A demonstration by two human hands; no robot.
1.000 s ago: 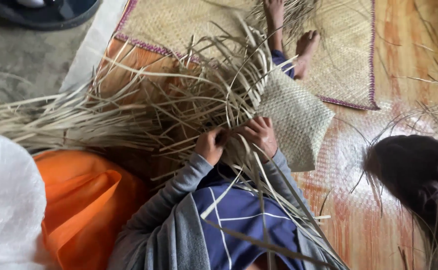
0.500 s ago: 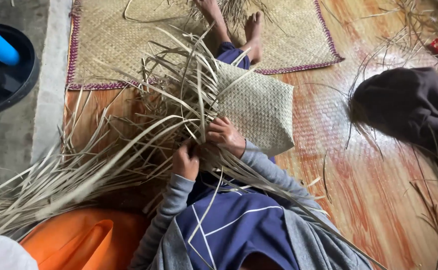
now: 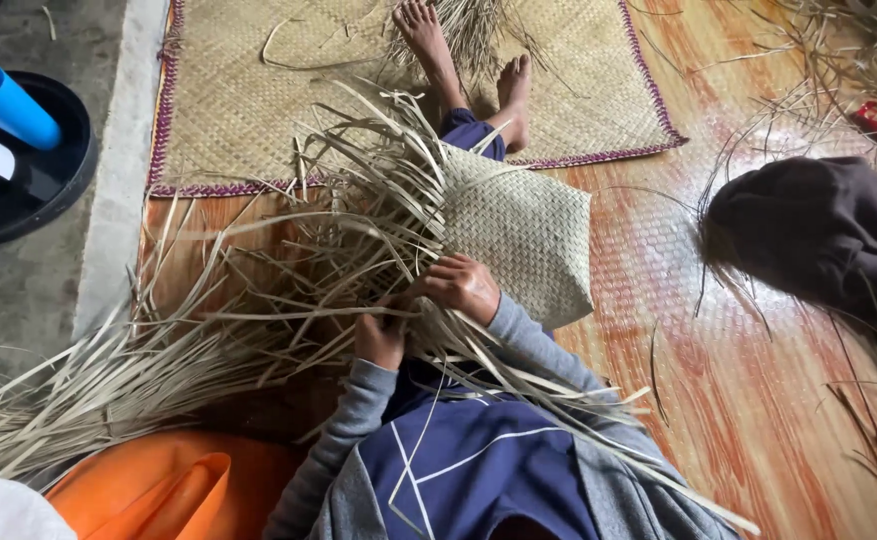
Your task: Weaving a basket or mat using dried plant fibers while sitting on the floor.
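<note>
Left hand [image 3: 379, 340] and right hand [image 3: 458, 285] pinch loose pale dried-leaf strips [image 3: 288, 290] taut against the half-woven tan straw mat [image 3: 523, 235], keeping the weave tight.

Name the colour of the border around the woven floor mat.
Purple, edging the tan mat, clearest in the head view.

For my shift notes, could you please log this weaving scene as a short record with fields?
Left hand: gripping loose straw strips at the weave's edge
Right hand: pressing on the half-woven mat
Legs: stretched out, bare feet on a purple-edged floor mat
Floor: glossy wood pattern
Nearby: orange cloth, black tray with blue tube, another person's dark sleeve
</note>
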